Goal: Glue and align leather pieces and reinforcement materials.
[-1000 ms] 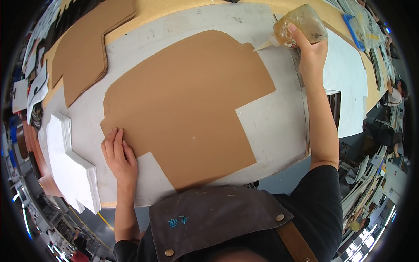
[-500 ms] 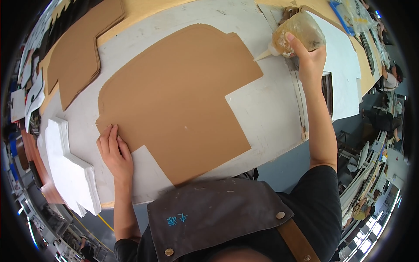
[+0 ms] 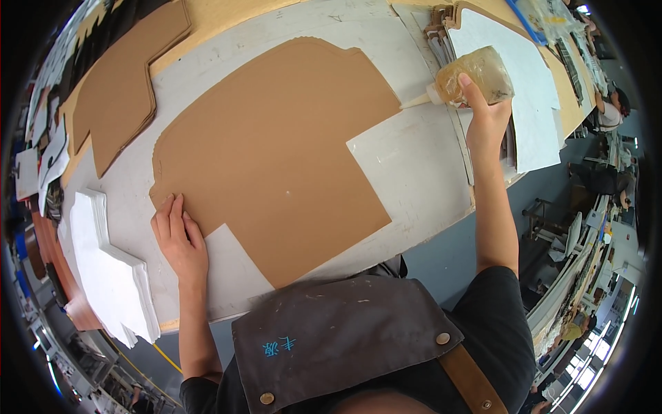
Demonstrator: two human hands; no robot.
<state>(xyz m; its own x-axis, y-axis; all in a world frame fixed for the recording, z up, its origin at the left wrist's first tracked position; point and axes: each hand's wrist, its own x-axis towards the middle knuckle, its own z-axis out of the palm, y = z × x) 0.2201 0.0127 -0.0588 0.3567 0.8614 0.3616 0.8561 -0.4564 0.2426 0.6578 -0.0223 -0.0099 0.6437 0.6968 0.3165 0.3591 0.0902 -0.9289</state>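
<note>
A large brown cut panel (image 3: 276, 152), notched at its corners, lies flat on the pale work board (image 3: 420, 176). My left hand (image 3: 181, 238) rests on the panel's left edge, fingers stretched out and holding nothing. In my right hand (image 3: 486, 121) is a clear squeeze bottle (image 3: 479, 74) with a yellowish content and a long pale nozzle. The bottle is tilted so that its nozzle tip meets the panel's right corner, just above the notch. My fingers under the bottle are partly hidden.
Brown panels (image 3: 114, 96) are stacked at the upper left. Below them lies a pile of white cut sheets (image 3: 114, 269). White-topped layered pieces (image 3: 527, 90) stand beyond the bottle at the right. A clear plastic bag (image 3: 552, 17) is at the far right. People sit at the right rim.
The bottle's nozzle has travelled down along the panel's right edge to its corner. My right hand moved with it, while my left hand stays on the panel.
</note>
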